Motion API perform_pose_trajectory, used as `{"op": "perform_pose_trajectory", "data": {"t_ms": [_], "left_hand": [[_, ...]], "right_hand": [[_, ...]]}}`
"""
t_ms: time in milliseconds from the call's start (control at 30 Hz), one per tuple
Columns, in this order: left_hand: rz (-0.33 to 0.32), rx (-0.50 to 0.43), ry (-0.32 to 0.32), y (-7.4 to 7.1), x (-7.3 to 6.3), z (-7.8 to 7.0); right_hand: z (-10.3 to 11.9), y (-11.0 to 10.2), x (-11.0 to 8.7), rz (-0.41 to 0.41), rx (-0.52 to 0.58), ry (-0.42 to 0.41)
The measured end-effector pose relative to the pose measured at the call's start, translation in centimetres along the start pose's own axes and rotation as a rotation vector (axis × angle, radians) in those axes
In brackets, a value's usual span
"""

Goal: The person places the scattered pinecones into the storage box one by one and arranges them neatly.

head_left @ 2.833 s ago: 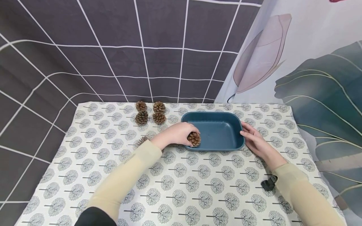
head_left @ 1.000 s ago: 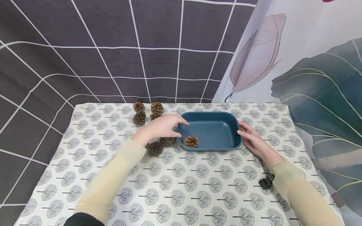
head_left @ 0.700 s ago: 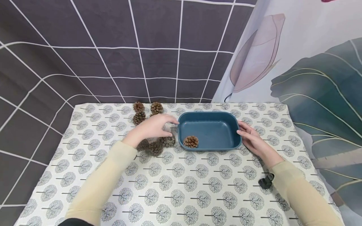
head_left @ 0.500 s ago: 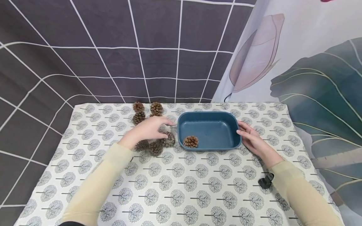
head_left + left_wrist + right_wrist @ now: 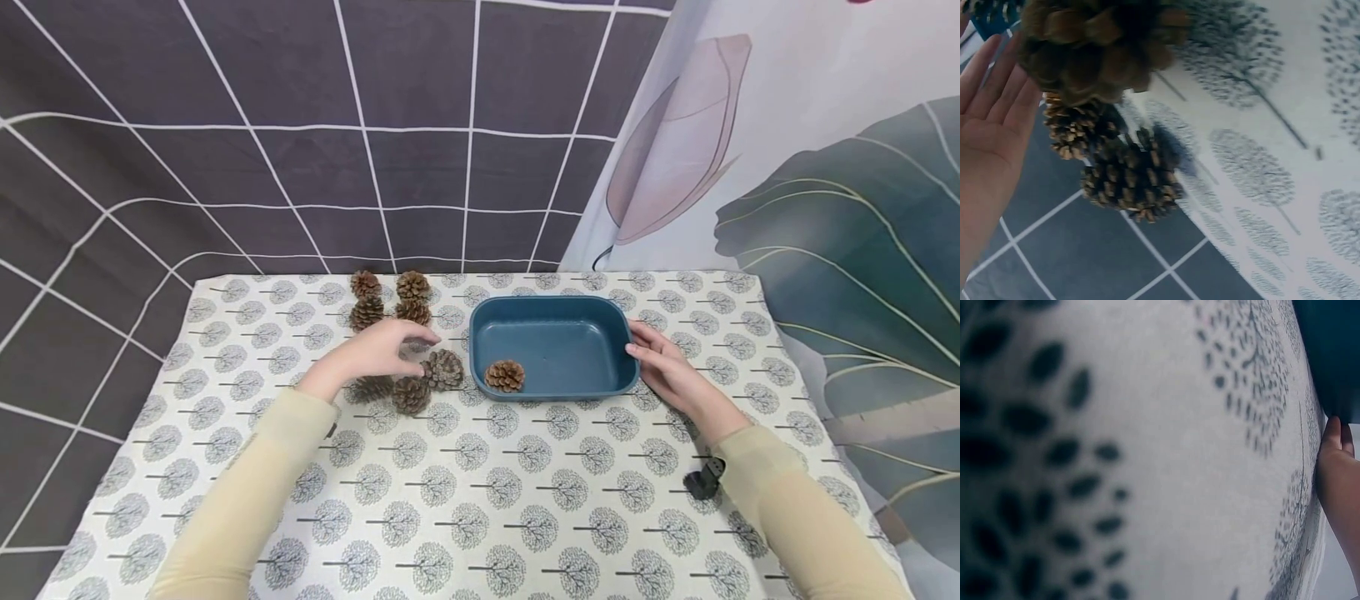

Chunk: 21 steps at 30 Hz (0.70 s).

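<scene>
In the head view my left hand point(image 5: 375, 350) hovers over a front group of pine cones, thumb and fingers apart, gripping nothing. Beside its thumb lies one pine cone point(image 5: 443, 370); another pine cone point(image 5: 411, 395) is just in front, and a partly covered pine cone point(image 5: 372, 387) sits under the palm. The left wrist view shows the same hand point(image 5: 991, 125) next to a large, close pine cone point(image 5: 1097, 50). My right hand point(image 5: 667, 362) touches the right end of a blue rectangular tub point(image 5: 555, 395), fingers fairly straight. A single pine cone point(image 5: 505, 376) rests in the tub's near left corner.
Several more pine cones point(image 5: 367, 314) stand in two columns near the table's back edge. A tree-print cloth point(image 5: 480, 500) covers the table. Behind it hangs a dark gridded curtain point(image 5: 420, 167). A small black device point(image 5: 705, 479) is at the right wrist.
My left hand has let go of the pine cone in the tub, then moved left and slightly toward me over the front pine cones. The right hand has stayed at the tub's end.
</scene>
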State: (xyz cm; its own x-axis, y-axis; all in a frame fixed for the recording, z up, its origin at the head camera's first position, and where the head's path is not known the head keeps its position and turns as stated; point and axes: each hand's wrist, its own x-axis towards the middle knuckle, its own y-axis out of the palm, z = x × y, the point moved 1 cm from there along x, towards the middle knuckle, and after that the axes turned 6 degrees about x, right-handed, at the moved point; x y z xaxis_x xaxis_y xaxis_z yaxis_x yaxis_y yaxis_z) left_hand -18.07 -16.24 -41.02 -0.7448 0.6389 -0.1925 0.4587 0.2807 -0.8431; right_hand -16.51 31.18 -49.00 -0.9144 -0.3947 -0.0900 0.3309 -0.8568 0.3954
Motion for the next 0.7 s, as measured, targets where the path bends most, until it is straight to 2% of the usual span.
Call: {"op": "perform_pose_trajectory", "data": {"t_ms": [233,500,700], "left_hand": [[0.013,-0.06,-0.016,0.7,-0.1,0.9],[0.012,-0.124,-0.001,1.4,0.3,1.4],[0.016,-0.15,-0.039,1.8,0.7,1.7]], "right_hand": [[0.1,0.1,0.0,-0.009,-0.003,0.003],[0.0,0.1,0.1,-0.025,-0.005,0.003],[0.0,0.1,0.1,-0.021,-0.005,0.005]]}}
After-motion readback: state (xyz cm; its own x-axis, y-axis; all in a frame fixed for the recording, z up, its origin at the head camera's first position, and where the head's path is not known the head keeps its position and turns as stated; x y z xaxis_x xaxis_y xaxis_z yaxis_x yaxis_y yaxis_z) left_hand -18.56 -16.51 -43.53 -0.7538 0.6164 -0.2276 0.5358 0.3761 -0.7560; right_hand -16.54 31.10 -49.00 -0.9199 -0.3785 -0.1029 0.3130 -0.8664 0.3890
